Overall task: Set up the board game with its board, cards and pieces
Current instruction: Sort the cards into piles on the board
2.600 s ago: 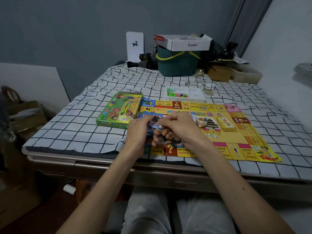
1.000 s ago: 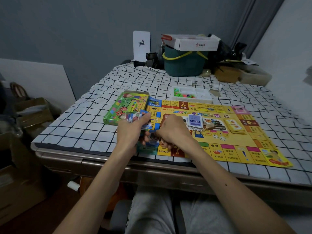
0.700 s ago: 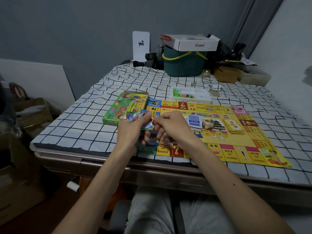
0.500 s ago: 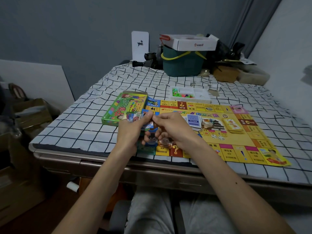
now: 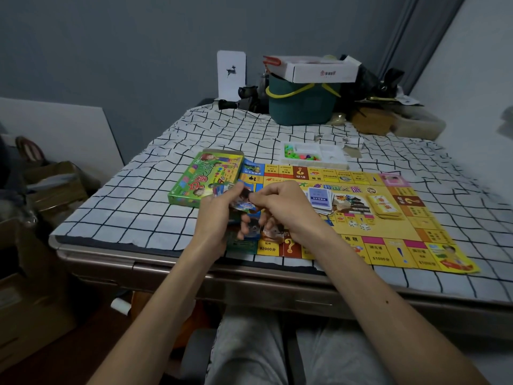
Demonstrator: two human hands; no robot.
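A yellow game board (image 5: 410, 237) lies flat on the checked cloth. Over its near left corner, my left hand (image 5: 215, 218) grips a fanned stack of picture cards (image 5: 244, 204). My right hand (image 5: 283, 207) pinches the top card of that stack between thumb and forefinger. A blue-backed card pile (image 5: 319, 200) and a yellow card pile (image 5: 384, 207) rest on the board's middle, with two white dice (image 5: 359, 225) in front of them. The green game box (image 5: 206, 179) lies left of the board. A white tray of coloured pieces (image 5: 313, 157) sits behind the board.
A dark green basket (image 5: 302, 105) with a white carton (image 5: 322, 69) on top stands at the table's back, beside a white card stand (image 5: 231, 75) and dark clutter. Cardboard boxes (image 5: 52, 184) sit on the floor at left. The table's metal front edge (image 5: 249, 284) is close to my knees.
The blue-backed pile has appeared on the board's middle since the oldest frame. My right hand came back from it to the stack in my left hand and pinches the top card.
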